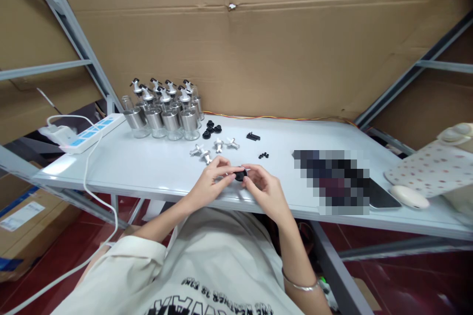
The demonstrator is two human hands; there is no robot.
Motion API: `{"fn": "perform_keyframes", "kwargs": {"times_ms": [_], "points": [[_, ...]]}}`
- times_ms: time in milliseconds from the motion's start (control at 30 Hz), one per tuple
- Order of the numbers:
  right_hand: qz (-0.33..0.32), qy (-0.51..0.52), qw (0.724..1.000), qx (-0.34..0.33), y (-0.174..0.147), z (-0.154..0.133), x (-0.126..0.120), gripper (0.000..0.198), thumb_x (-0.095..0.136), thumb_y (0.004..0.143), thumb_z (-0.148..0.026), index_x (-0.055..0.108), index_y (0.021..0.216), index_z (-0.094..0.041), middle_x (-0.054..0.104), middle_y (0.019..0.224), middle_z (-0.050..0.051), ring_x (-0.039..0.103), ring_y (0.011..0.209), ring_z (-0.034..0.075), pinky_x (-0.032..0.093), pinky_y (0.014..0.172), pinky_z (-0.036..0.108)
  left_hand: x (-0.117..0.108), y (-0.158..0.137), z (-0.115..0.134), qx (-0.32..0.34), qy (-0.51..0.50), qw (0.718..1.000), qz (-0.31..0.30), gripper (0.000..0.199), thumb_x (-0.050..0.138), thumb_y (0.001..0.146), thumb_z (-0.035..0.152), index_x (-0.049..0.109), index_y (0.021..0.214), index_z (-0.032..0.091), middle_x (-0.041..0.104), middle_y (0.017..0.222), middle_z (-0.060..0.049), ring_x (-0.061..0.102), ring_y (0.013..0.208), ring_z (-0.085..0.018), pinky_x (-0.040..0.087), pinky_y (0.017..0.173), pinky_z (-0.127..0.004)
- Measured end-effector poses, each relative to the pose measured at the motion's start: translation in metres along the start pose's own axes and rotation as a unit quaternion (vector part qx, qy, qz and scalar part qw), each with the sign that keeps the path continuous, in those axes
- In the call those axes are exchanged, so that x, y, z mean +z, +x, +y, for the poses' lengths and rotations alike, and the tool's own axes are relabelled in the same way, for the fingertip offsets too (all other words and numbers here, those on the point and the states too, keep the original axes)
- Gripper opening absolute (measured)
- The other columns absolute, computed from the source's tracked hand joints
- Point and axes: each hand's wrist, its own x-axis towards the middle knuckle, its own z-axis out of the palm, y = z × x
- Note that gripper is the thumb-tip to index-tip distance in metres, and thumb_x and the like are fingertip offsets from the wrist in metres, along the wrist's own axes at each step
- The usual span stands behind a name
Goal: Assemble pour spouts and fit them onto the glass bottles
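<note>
Between both hands, just above the table's front edge, is a small round black stopper (240, 174). My left hand (216, 177) pinches it from the left, and my right hand (264, 188) has fingers closed on its right side. Beyond the hands lie several silver pourer spouts (219, 145). Behind those is a cluster of black stoppers (210, 130). Some tiny black pieces (263, 155) lie to the right, with a group of black flip levers (253, 136) farther back.
Several glass-and-steel oil bottles (170, 123) stand at the back left, most with spouts on. A white power strip (92, 133) lies left, its cord over the table edge. On the right are a blurred-out dark device (380, 194), a white oval case (409, 197) and a dotted container (424, 170).
</note>
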Motion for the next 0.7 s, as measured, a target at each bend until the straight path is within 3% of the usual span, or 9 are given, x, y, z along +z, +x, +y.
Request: {"fn": "perform_keyframes", "kwargs": {"times_ms": [133, 267, 700], "points": [[-0.001, -0.018, 1.0, -0.01, 0.0, -0.0003, -0.0006, 0.029, 0.05, 0.086, -0.032, 0.06, 0.109, -0.017, 0.063, 0.079, 0.004, 0.061, 0.073, 0.017, 0.049, 0.071, 0.03, 0.0032, 0.0001, -0.0036, -0.06, -0.064, 0.996, -0.006, 0.036, 0.056, 0.086, 0.032, 0.056, 0.121, 0.022, 0.053, 0.107, -0.007, 0.057, 0.092, -0.016, 0.051, 0.082, -0.028], [-0.011, -0.023, 0.999, -0.028, -0.0016, -0.0002, -0.0031, 0.031, 0.051, 0.085, -0.031, 0.061, 0.112, -0.018, 0.066, 0.095, 0.007, 0.062, 0.082, 0.018, 0.049, 0.078, 0.032, 0.0047, -0.0008, -0.0013, -0.102, -0.12, 0.986, -0.061, 0.032, 0.051, 0.088, 0.034, 0.053, 0.116, 0.018, 0.063, 0.094, -0.007, 0.063, 0.084, -0.017, 0.051, 0.08, -0.031], [-0.06, -0.041, 0.997, -0.012, -0.0024, -0.0085, -0.0036, 0.03, 0.053, 0.082, -0.031, 0.059, 0.107, -0.016, 0.06, 0.077, 0.002, 0.055, 0.07, 0.015, 0.046, 0.067, 0.026, 0.0054, -0.0007, 0.0017, -0.12, -0.141, 0.982, -0.037, 0.029, 0.061, 0.078, 0.03, 0.05, 0.101, 0.016, 0.062, 0.089, -0.004, 0.059, 0.079, -0.014, 0.048, 0.075, -0.026]]}}
